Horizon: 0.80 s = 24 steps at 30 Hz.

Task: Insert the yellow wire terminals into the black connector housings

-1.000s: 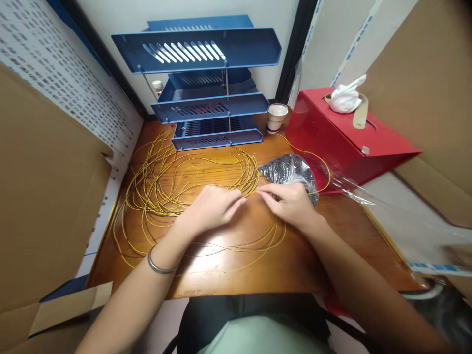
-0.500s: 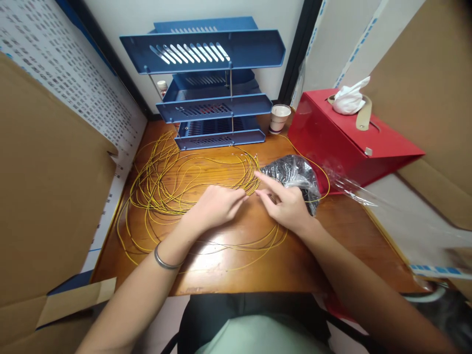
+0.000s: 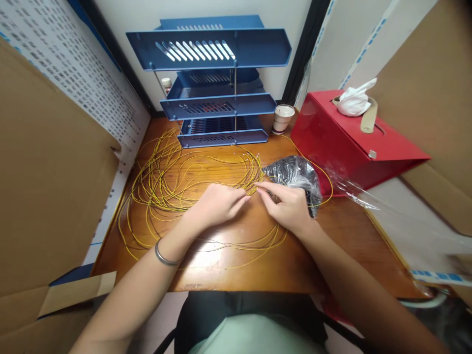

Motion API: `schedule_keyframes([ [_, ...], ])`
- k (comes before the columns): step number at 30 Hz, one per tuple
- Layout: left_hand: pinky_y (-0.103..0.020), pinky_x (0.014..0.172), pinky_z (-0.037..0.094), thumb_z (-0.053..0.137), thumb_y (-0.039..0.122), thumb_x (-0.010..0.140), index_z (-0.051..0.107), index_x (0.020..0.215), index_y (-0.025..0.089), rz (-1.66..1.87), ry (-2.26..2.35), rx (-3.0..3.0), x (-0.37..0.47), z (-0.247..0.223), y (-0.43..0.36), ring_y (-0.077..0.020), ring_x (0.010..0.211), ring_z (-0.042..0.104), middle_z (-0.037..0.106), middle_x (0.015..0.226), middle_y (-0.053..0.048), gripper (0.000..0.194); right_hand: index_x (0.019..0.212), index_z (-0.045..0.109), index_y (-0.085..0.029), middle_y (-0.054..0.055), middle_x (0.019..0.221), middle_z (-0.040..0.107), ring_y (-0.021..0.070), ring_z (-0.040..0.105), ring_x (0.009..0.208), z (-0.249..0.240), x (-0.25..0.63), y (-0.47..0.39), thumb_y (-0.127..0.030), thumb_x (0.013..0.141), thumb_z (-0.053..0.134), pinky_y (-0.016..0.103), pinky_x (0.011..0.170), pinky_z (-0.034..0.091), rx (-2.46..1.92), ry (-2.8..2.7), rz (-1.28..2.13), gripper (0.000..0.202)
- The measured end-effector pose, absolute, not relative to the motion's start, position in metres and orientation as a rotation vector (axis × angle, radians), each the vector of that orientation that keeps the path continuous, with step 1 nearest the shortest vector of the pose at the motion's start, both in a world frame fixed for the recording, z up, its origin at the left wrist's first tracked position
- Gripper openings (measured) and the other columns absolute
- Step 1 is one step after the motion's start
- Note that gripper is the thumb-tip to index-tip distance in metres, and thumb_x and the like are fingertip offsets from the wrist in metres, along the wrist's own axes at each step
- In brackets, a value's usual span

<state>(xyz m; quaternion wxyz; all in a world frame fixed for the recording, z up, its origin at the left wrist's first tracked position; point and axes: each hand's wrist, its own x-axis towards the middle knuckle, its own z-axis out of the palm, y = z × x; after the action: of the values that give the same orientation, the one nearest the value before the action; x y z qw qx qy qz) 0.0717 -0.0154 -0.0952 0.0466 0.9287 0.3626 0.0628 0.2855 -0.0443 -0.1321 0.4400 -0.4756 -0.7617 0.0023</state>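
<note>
Thin yellow wires [image 3: 162,196], some with dark strands among them, lie in a loose tangle of loops on the wooden table. My left hand [image 3: 219,204], palm down, pinches thumb and forefinger together on a yellow wire at the right side of the loops. Just across from it, my right hand [image 3: 289,204] has its thumb and forefinger tips close together, nearly meeting the left fingertips. Whatever sits between the right fingertips is too small to make out. A clear plastic bag [image 3: 295,169] of black pieces lies right behind the right hand. Small wire ends show beyond the fingers.
A blue tiered tray rack [image 3: 217,105] stands at the back, with a paper cup [image 3: 283,119] beside it. To the right is a red tissue box [image 3: 354,142] with a tissue sticking out. Cardboard [image 3: 47,172] rises at the left; the table edge [image 3: 236,290] runs near my lap.
My right forefinger, raised and pointing before, has come down towards the thumb. The left hand keeps its pinch almost in place. The view has shifted slightly.
</note>
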Motion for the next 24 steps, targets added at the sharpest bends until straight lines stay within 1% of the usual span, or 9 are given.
schedule_keyframes([
  [3, -0.027, 0.059, 0.033, 0.043, 0.035, 0.104, 0.070, 0.084, 0.018, 0.207, 1.131, 2.827, 0.071, -0.095, -0.015, -0.0199, 0.063, 0.066, 0.073, 0.073, -0.008, 0.038, 0.106, 0.080, -0.020, 0.005, 0.100, 0.081, 0.0209, 0.079, 0.078, -0.132, 0.287, -0.044, -0.019, 0.093, 0.063, 0.030, 0.072, 0.063, -1.264, -1.788, -0.030, 0.021],
  [7, -0.027, 0.058, 0.032, 0.043, 0.034, 0.104, 0.070, 0.088, 0.018, 0.223, 1.142, 2.839, 0.071, -0.098, -0.015, -0.0199, 0.063, 0.067, 0.074, 0.074, -0.008, 0.035, 0.119, 0.076, -0.022, 0.004, 0.103, 0.081, 0.0187, 0.078, 0.073, -0.138, 0.278, -0.049, -0.018, 0.093, 0.061, 0.028, 0.070, 0.063, -1.177, -1.903, 0.037, 0.030],
  [11, -0.027, 0.058, 0.032, 0.045, 0.033, 0.103, 0.071, 0.089, 0.017, 0.251, 1.143, 2.825, 0.071, -0.099, -0.013, -0.0197, 0.065, 0.068, 0.076, 0.077, -0.008, 0.033, 0.113, 0.078, -0.021, 0.004, 0.106, 0.080, 0.0201, 0.079, 0.085, -0.143, 0.269, -0.053, -0.016, 0.094, 0.058, 0.029, 0.077, 0.063, -1.132, -1.964, 0.105, 0.028],
  [15, -0.028, 0.058, 0.031, 0.047, 0.038, 0.103, 0.070, 0.086, 0.018, 0.279, 1.189, 2.801, 0.071, -0.098, -0.013, -0.0204, 0.066, 0.069, 0.075, 0.076, -0.007, 0.035, 0.111, 0.078, -0.019, 0.006, 0.103, 0.081, 0.0210, 0.079, 0.079, -0.139, 0.272, -0.051, -0.020, 0.094, 0.060, 0.031, 0.075, 0.064, -1.228, -1.868, 0.099, 0.024],
  [20, -0.029, 0.058, 0.030, 0.047, 0.038, 0.103, 0.071, 0.087, 0.019, 0.315, 1.268, 2.779, 0.070, -0.099, -0.013, -0.0211, 0.065, 0.068, 0.076, 0.076, -0.007, 0.034, 0.110, 0.078, -0.021, 0.005, 0.098, 0.081, 0.0210, 0.079, 0.080, -0.139, 0.278, -0.048, -0.021, 0.094, 0.062, 0.031, 0.074, 0.063, -1.280, -1.818, 0.135, 0.023],
  [22, -0.028, 0.058, 0.031, 0.048, 0.037, 0.103, 0.071, 0.088, 0.019, 0.343, 1.276, 2.766, 0.070, -0.099, -0.013, -0.0205, 0.065, 0.068, 0.076, 0.077, -0.007, 0.033, 0.111, 0.078, -0.021, 0.005, 0.099, 0.081, 0.0203, 0.078, 0.076, -0.140, 0.278, -0.048, -0.022, 0.094, 0.062, 0.031, 0.072, 0.062, -1.286, -1.815, 0.145, 0.023],
  [24, -0.028, 0.059, 0.031, 0.049, 0.037, 0.102, 0.071, 0.087, 0.019, 0.372, 1.263, 2.758, 0.070, -0.099, -0.013, -0.0200, 0.066, 0.068, 0.076, 0.078, -0.007, 0.032, 0.109, 0.078, -0.021, 0.005, 0.099, 0.081, 0.0184, 0.075, 0.068, -0.139, 0.277, -0.048, -0.023, 0.094, 0.062, 0.031, 0.067, 0.061, -1.289, -1.805, 0.161, 0.023],
])
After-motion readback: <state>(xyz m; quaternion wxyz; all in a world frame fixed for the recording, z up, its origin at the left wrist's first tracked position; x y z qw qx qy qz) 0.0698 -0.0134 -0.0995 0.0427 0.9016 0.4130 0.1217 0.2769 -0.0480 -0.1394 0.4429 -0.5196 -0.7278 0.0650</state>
